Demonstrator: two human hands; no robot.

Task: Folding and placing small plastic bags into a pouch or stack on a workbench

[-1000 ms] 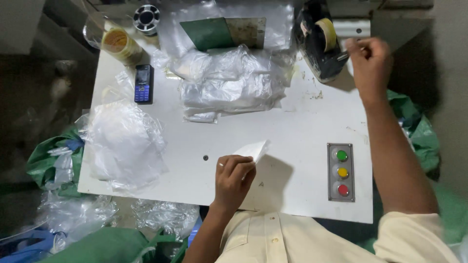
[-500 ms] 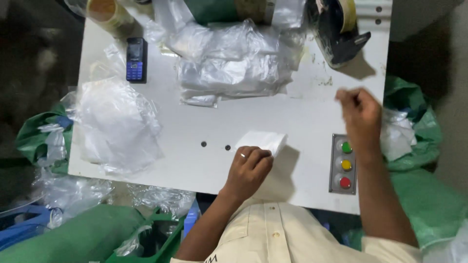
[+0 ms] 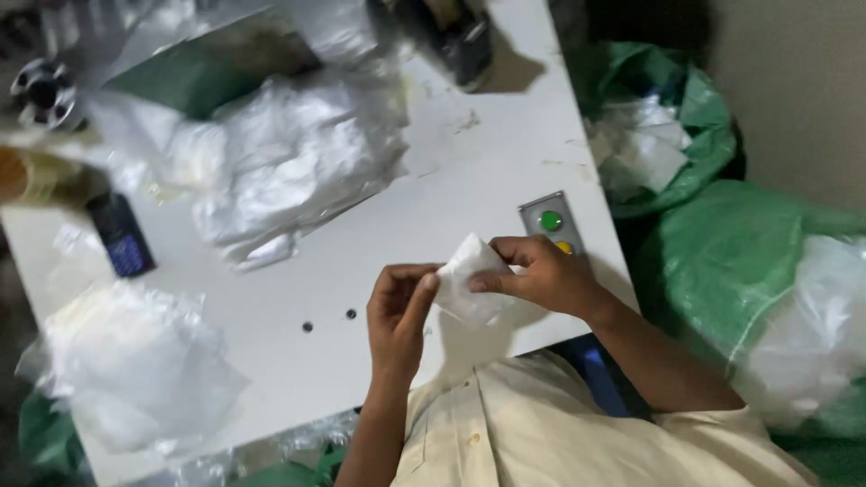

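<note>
A small white folded piece (image 3: 469, 278), cloth or plastic, is lifted just above the near edge of the white table (image 3: 469, 171). My right hand (image 3: 541, 275) pinches its right side between thumb and fingers. My left hand (image 3: 401, 311) grips its left edge, fingers curled. Both hands meet over the table's front, close to my body.
A heap of clear plastic bags (image 3: 289, 162) lies at the table's middle back, another pile (image 3: 135, 361) at the front left. A dark phone (image 3: 122, 239) lies left. A button panel (image 3: 552, 221) sits beside my right hand. Green sacks (image 3: 749, 271) stand to the right.
My right hand came back from the far right corner and took hold of the white piece. Both hands have raised it off the table. The view has swung right.
</note>
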